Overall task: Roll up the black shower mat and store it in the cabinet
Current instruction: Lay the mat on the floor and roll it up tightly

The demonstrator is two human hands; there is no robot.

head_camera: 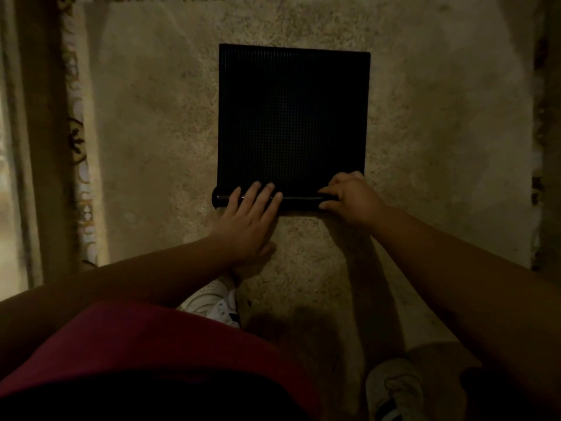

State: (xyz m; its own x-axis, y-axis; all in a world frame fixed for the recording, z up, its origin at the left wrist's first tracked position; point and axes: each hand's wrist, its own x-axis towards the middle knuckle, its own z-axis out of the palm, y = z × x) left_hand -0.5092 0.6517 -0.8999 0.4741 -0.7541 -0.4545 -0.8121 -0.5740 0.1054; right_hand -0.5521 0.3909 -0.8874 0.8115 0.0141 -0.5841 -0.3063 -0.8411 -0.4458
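We are pressing our left hand [250,220] flat, fingers straight, on the rolled near edge of the black shower mat [293,123]; our right hand [352,197] is curling around that roll. Beige carpet [440,132] is lying open beyond every edge.

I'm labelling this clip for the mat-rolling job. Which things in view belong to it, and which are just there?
Part of the job:
black ribbed shower mat, near edge rolled
left hand, flat on the roll
right hand, curled over the roll

Just there:
beige shaggy carpet
white sneakers
patterned carpet border
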